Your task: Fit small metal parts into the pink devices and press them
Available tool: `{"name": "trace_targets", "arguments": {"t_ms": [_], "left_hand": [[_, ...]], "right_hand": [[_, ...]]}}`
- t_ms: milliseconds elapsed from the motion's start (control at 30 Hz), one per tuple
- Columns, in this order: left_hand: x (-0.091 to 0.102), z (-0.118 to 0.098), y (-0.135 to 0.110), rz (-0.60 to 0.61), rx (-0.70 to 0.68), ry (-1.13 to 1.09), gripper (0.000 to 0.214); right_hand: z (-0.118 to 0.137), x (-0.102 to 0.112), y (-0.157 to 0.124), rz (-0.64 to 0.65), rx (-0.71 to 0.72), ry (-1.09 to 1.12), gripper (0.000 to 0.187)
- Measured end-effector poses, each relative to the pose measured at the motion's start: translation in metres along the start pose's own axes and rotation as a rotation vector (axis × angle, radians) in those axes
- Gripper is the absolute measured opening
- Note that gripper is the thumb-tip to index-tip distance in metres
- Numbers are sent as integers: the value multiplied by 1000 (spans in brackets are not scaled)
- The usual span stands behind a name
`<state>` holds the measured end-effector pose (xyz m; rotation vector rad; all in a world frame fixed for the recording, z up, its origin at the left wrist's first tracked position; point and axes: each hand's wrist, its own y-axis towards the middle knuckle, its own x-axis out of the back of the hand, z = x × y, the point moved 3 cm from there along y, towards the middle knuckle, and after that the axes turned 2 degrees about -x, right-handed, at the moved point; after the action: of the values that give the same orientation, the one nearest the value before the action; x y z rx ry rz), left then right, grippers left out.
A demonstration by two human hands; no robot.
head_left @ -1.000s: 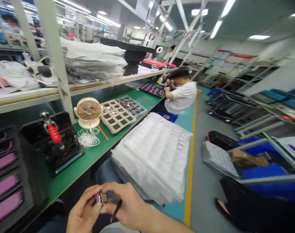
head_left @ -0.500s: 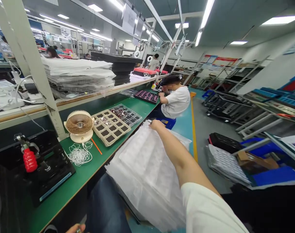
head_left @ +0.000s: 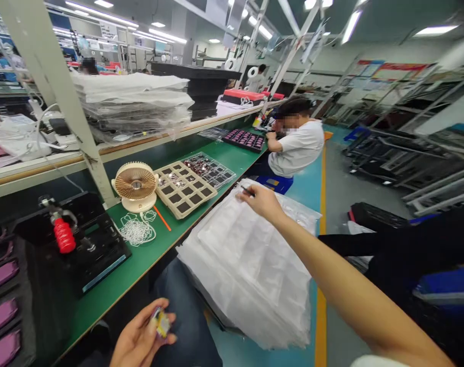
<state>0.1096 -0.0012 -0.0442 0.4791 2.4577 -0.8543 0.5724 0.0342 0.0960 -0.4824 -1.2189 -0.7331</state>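
My left hand, low in the picture, grips a small part with yellow and silver faces between thumb and fingers. My right hand is closed around a thin dark object whose kind I cannot make out. It is over the far end of a tall stack of trays covered in thin white sheeting. Rows of square pockets show faintly through the top sheet. Whether the right fingers touch the sheet is unclear.
On the green bench are a beige tray, a clear tray of small parts, a fan, a tangled white cord and a black fixture with a red-handled clamp. A co-worker sits beyond. Dark clothing appears at right.
My left hand has risen into view with the small part. The view has shifted, and my right hand has turned to show its back and the thin dark object. A dark-clothed person has appeared at right.
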Motion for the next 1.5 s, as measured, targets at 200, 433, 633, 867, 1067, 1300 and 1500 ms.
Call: {"name": "trace_targets", "arguments": {"t_ms": [200, 433, 633, 867, 1067, 1300, 1500], "left_hand": [[-52, -2, -10, 281, -20, -5, 43], [-10, -6, -27, 313, 7, -36, 43], [22, -14, -37, 286, -37, -105, 40], [44, -28, -45, 38, -273, -51, 48], [40, -31, -48, -13, -326, 16, 53], [37, -33, -46, -63, -398, 45, 49], [34, -36, -45, -91, -435, 38, 47]], "right_hand": [[56, -79, -229, 391, 164, 678, 37], [87, -135, -301, 630, -65, 1150, 54], [118, -147, -309, 1072, -160, 1376, 50], [149, -124, -310, 455, 590, 1181, 16], [159, -122, -315, 307, 838, 1102, 22], [154, -125, -310, 280, 904, 1096, 30], [153, -129, -312, 207, 1028, 1020, 37]]}}
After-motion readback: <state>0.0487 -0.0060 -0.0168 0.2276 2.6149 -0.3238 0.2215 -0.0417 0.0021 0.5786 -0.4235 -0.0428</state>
